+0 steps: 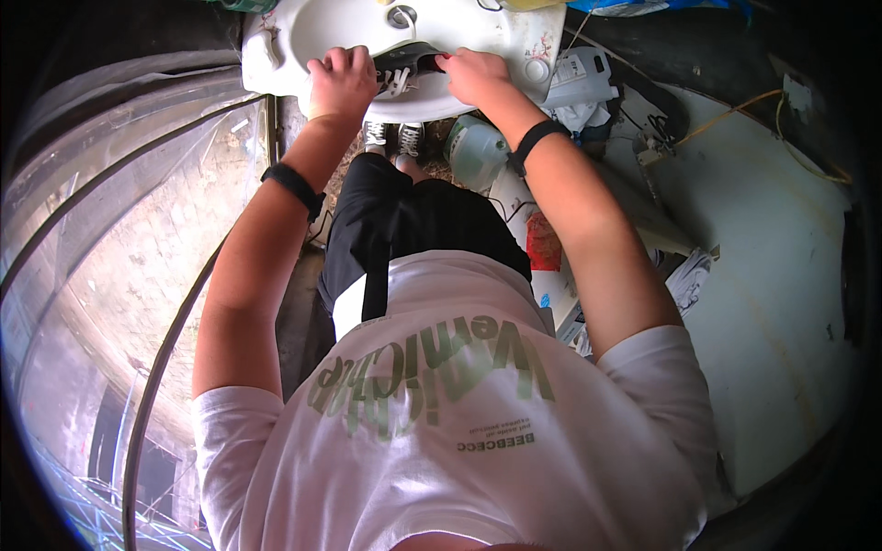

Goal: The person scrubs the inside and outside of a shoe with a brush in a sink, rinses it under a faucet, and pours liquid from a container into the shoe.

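Note:
A dark canvas sneaker (408,60) with white laces is held over the basin of a white ceramic sink (482,31). My left hand (342,79) grips one end of the shoe, its fingers bent over it. My right hand (474,72) holds the opposite end by the opening, where a bit of red lining shows. A pale cord or strap (409,26) lies between the shoe and the sink's drain (402,16). The undersides of both hands' grips are hidden.
A bar-like white object (261,50) lies on the sink's left ledge. Below and right of the sink stand a translucent jug (577,77) and a clear plastic bottle (475,153). A red packet (544,242) is beside my legs. A window (138,227) is at the left.

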`<state>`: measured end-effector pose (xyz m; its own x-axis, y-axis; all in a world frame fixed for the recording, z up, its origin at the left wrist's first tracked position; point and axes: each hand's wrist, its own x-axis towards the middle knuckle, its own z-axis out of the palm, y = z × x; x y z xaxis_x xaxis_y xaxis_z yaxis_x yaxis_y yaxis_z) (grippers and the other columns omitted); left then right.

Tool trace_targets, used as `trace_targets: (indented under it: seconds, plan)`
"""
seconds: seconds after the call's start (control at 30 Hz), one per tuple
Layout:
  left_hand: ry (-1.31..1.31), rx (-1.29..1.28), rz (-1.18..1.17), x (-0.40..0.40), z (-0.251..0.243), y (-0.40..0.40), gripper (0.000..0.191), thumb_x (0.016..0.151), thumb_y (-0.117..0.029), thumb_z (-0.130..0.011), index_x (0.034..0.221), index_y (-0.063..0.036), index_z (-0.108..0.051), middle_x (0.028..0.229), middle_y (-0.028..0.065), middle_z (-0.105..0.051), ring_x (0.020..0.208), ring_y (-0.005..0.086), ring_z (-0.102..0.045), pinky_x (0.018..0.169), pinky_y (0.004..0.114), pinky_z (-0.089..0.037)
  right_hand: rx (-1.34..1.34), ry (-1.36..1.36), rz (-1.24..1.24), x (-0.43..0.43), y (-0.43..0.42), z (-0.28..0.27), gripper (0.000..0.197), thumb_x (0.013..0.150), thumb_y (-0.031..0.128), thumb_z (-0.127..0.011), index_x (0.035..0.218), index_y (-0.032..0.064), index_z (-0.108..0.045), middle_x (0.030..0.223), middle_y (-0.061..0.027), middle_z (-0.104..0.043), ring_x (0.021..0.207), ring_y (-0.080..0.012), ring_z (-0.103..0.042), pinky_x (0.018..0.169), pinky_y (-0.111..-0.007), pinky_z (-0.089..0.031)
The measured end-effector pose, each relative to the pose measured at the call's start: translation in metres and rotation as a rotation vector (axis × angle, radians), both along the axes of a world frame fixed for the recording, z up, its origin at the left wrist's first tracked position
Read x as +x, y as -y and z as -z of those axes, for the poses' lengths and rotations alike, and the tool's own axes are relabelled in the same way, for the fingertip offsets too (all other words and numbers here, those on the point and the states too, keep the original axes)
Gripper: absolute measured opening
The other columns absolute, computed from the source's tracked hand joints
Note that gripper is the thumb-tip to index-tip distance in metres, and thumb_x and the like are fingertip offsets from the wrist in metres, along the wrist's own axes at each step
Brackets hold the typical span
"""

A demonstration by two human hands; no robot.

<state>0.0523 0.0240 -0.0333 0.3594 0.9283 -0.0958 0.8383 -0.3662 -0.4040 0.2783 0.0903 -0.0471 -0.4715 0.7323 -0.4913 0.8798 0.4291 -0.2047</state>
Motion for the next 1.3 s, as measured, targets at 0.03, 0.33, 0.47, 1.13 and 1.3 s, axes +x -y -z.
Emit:
trace_targets:
  seconds: [0.03,0.33,0.47,1.13,1.3]
  plan:
    - [-0.008,-0.007,0.013,0.0,-0.003,-0.002,0.036,0.087,-0.019,-0.067,0.121,-0.008,-0.069,0.109,0.0046,-0.058,0.1,0.028,-0.057,0.076,0.047,-0.048,-0.079,0.116,0.01,-0.001,0.0,-0.001,0.034,0.086,0.02,-0.064,0.116,0.0208,-0.08,0.112,-0.0118,-0.077,0.106,-0.0345,-0.073,0.086,-0.047,-0.061]
    - [0.007,-0.134,-0.015,-0.009,-0.009,-0.002,0.06,0.075,-0.022,-0.078,0.13,-0.0051,-0.063,0.119,0.0056,-0.058,0.105,0.0264,-0.057,0.079,0.045,-0.05,-0.173,0.195,0.031,-0.019,0.004,-0.008,0.03,0.086,0.023,-0.067,0.11,0.0138,-0.081,0.114,-0.0125,-0.078,0.106,-0.0303,-0.075,0.09,-0.045,-0.06]
    - [0.054,-0.167,-0.006,-0.019,-0.004,-0.002,0.061,0.076,-0.022,-0.077,0.133,-0.0049,-0.061,0.119,0.0053,-0.058,0.109,0.0262,-0.058,0.08,0.045,-0.05,-0.093,-0.044,-0.055,-0.028,-0.002,-0.013,0.026,0.088,0.022,-0.063,0.106,0.0197,-0.081,0.111,-0.0082,-0.078,0.108,-0.03,-0.073,0.088,-0.046,-0.06]
    - [0.031,-0.234,-0.112,-0.013,-0.008,0.001,0.057,0.079,-0.021,-0.075,0.133,-0.006,-0.064,0.121,0.005,-0.059,0.11,0.0276,-0.058,0.081,0.046,-0.051,-0.182,0.067,-0.011,0.015,-0.004,-0.026,0.041,0.091,0.017,-0.055,0.126,0.027,-0.074,0.124,-0.0068,-0.074,0.116,-0.0306,-0.07,0.095,-0.045,-0.058]
    - [0.021,-0.214,-0.07,-0.011,-0.007,0.001,0.056,0.079,-0.022,-0.075,0.131,-0.0065,-0.065,0.118,0.0046,-0.059,0.109,0.0268,-0.058,0.081,0.045,-0.051,0.024,0.007,-0.131,-0.011,-0.005,-0.017,0.036,0.093,0.018,-0.059,0.123,0.0265,-0.076,0.122,-0.0056,-0.075,0.112,-0.0305,-0.072,0.09,-0.044,-0.06]
